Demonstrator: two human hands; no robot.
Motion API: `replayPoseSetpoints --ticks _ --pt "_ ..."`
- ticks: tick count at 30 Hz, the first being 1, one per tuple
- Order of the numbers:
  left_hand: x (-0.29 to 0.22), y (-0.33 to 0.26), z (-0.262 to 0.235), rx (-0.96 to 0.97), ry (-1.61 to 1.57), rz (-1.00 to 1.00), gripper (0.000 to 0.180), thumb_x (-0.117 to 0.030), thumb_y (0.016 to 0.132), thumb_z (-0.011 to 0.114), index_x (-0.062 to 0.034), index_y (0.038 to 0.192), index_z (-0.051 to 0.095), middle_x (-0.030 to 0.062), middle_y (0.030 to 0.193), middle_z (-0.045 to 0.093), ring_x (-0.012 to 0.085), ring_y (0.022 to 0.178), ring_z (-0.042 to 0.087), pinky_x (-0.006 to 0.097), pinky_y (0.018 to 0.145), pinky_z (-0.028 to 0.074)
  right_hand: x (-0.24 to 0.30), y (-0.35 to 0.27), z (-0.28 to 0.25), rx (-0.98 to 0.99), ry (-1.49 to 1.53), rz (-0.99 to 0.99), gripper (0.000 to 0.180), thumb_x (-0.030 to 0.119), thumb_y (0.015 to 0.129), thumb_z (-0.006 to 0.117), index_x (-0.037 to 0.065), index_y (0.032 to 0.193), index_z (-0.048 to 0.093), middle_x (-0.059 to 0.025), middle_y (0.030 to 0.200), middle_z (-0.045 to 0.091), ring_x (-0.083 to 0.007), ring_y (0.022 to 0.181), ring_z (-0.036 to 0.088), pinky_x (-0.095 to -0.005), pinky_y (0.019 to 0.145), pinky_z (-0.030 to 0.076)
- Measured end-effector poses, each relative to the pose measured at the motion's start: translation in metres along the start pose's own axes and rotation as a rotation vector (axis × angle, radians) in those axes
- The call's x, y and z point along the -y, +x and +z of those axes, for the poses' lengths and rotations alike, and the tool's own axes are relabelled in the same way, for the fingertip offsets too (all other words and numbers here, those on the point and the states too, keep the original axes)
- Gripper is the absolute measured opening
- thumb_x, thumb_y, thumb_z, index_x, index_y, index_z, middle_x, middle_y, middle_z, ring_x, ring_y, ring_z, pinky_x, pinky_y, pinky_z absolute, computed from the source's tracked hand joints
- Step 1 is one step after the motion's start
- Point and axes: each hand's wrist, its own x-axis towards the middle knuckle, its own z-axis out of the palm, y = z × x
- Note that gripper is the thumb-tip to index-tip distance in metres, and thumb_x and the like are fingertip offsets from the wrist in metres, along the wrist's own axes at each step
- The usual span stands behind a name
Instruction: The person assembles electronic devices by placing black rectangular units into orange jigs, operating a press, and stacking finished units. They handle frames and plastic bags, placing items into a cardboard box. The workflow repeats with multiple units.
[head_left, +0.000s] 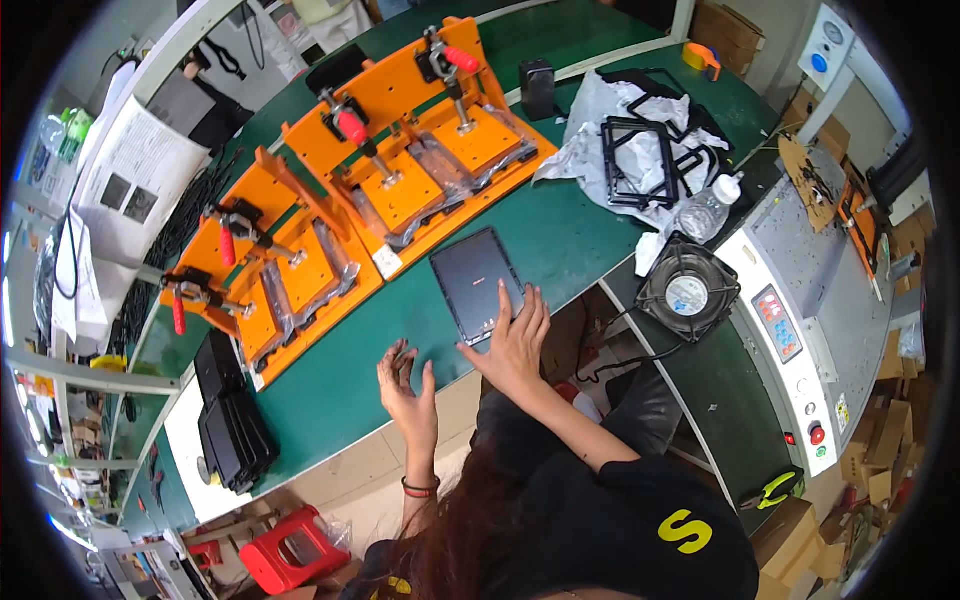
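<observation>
A flat black rectangular panel (pixel 475 275), like a tablet's back cover, lies on the green tabletop in front of me. My right hand (pixel 515 345) rests over its near right corner, fingers stretched out and spread, the thumb by the near edge. To the left, my left hand (pixel 408 390) is raised near the table's front edge, apart from the panel. Its fingers are loosely bent with the thumb away from them, and nothing shows in it. Behind the panel stands an orange clamping fixture (pixel 385 190) with red-handled toggle clamps; a second orange fixture (pixel 265 290) sits left of it.
Black frames (pixel 640 165) lie on white wrapping at the back right, near a clear bottle (pixel 705 212) and a fan (pixel 687 293). A machine with a control panel (pixel 778 322) borders the right side. Stacked black cases (pixel 235 430) lie at left, above a red stool (pixel 290 550).
</observation>
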Motion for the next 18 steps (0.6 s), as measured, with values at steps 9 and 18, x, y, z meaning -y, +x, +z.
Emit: replayPoseSetpoints --ticks 9,18 --pt "-0.007 -0.006 -0.031 0.002 -0.302 -0.149 0.039 0.006 0.083 0.063 0.0039 0.120 0.050 0.0093 0.101 0.059 0.0149 0.089 0.061 0.029 0.084 0.051 -0.006 -0.002 -0.001 0.037 0.020 -0.043 0.110 0.041 0.064 0.079 0.002 0.144 0.015 -0.0366 0.135 0.023 -0.0488 0.127 0.024 -0.0573 0.102 0.021" --pt "-0.080 0.026 0.095 0.497 -1.296 -0.603 0.028 -0.015 0.094 0.056 0.0014 0.117 0.053 0.0078 0.103 0.062 0.0109 0.095 0.061 0.024 0.088 0.052 -0.036 -0.006 -0.093 -0.246 0.483 0.098 0.079 0.016 0.080 0.070 -0.006 0.138 0.020 -0.0261 0.137 0.036 -0.0372 0.129 0.036 -0.0438 0.106 0.028"
